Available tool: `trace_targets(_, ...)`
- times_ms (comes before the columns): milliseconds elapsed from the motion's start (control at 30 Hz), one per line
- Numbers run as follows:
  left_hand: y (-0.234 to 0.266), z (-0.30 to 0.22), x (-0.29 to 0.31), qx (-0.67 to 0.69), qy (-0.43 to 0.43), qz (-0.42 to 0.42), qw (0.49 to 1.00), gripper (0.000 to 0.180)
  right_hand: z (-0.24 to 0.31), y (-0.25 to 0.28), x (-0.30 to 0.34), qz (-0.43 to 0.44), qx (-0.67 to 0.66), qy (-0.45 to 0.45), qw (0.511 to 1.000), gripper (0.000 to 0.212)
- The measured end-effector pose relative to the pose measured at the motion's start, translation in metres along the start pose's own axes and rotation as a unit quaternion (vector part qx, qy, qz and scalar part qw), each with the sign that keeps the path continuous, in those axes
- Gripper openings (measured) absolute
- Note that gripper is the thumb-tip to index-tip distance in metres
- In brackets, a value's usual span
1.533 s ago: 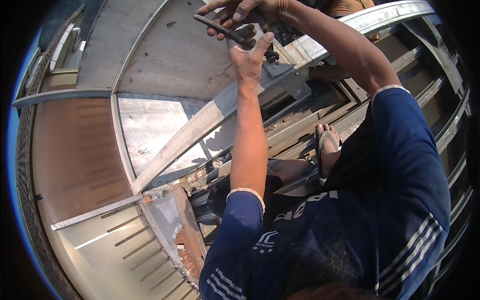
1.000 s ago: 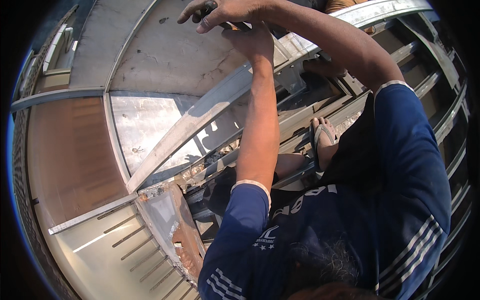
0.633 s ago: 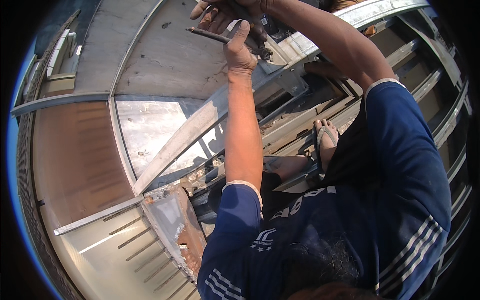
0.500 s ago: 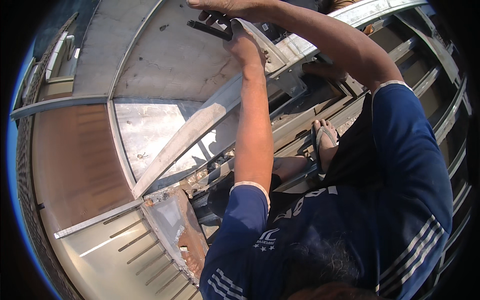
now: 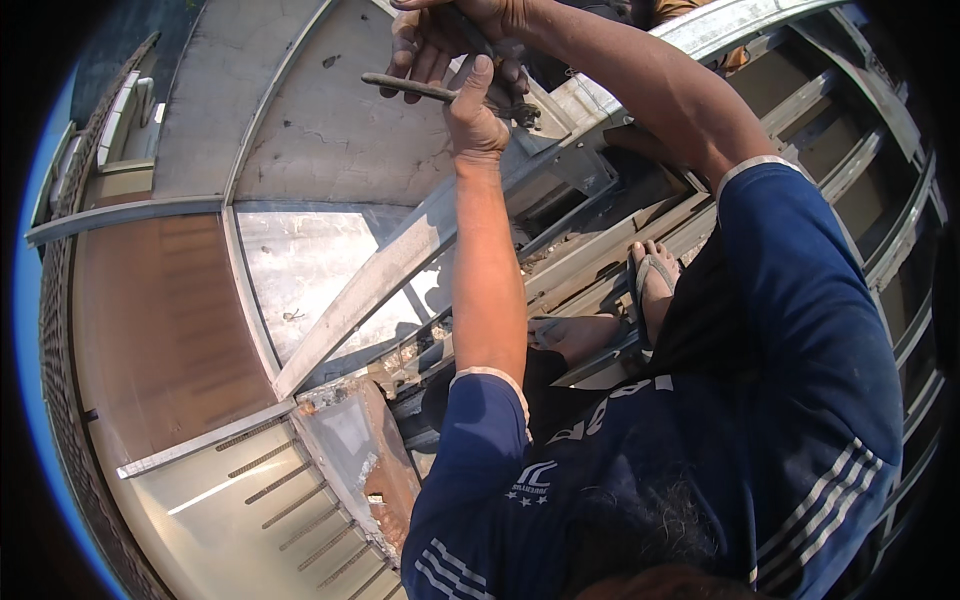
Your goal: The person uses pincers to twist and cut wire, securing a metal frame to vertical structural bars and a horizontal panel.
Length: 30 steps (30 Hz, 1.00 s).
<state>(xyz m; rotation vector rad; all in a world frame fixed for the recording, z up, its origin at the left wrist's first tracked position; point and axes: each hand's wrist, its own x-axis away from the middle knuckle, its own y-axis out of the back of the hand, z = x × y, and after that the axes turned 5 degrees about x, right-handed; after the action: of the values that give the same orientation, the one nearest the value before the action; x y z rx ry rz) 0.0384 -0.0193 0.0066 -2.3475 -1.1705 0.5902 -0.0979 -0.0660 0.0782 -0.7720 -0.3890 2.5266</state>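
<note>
My left hand grips a dark, thin handle of a plier-like tool, its thumb pointing up. The handle sticks out to the left of that hand. My right hand reaches across from the right, partly cut off by the top edge. A second dark handle lies against its palm, while its fingers hang down behind the first handle. Small dark metal, perhaps the tool's jaws, shows just right of my left hand, beside a light metal frame edge. What the jaws touch cannot be made out.
A light metal beam runs diagonally below my left hand. Grey panels and a brown panel lie to the left, above a slotted cream panel. My sandalled foot stands among metal rails. Slatted framework fills the right side.
My left hand has shifted slightly left and down, with its thumb now raised. The tool's handles have spread farther apart, and my right hand's fingers have loosened.
</note>
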Motion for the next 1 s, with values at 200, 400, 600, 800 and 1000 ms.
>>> trace_targets(200,-0.004,0.041,-0.016,-0.233,-0.206,-0.290,0.905,0.034,-0.004,-0.054,-0.018,-0.401,0.406,-0.061,0.819,0.095)
trace_targets(400,-0.023,0.029,-0.005,-0.475,-0.178,-0.270,0.818,0.081,-0.030,-0.016,-0.022,-0.293,0.469,0.027,0.833,0.091)
trace_targets(600,-0.004,-0.010,0.006,-0.108,-0.085,-0.047,0.989,0.043,0.002,-0.012,0.008,-0.005,0.082,0.065,0.994,0.053)
trace_targets(800,-0.049,0.032,-0.040,-0.184,-0.154,-0.093,0.966,0.031,0.027,0.070,0.022,-0.280,0.164,-0.003,0.946,0.072)
trace_targets(1000,-0.032,0.026,-0.017,-0.354,-0.141,-0.316,0.869,0.062,-0.011,-0.028,-0.023,-0.352,0.379,-0.002,0.856,0.097)
